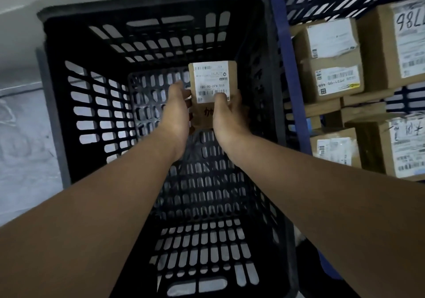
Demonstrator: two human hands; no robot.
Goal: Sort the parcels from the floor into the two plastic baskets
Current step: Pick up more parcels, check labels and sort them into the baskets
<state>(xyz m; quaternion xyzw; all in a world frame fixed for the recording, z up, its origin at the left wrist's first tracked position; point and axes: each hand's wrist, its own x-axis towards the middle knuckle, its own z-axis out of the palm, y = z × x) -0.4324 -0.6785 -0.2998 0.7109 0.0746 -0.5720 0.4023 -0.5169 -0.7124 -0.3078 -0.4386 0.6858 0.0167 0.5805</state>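
while both bare forearms reach down into the black plastic basket [69,104], the left hand [176,111] and the right hand [230,113] together grasp a small brown cardboard parcel [231,74]. the left hand's fingers curl around the parcel's left edge, and the right hand clasps its right side with the thumb pressed on the lower corner of the white shipping label [210,81]. the label faces up, its barcodes and printed number reading upside down from this view, and red handwriting shows on the bare cardboard between the two hands. the parcel sits inside the black basket, toward its far end and nearer its right wall; whether it touches the slotted basket floor cannot be told. no other parcel shows inside the black basket. just to the right of the black basket stands a blue plastic basket [296,104], their walls close side by side. the blue basket holds several brown cardboard boxes [331,58] with white labels, stacked on one another. to the left of the black basket lies pale grey floor [25,136].
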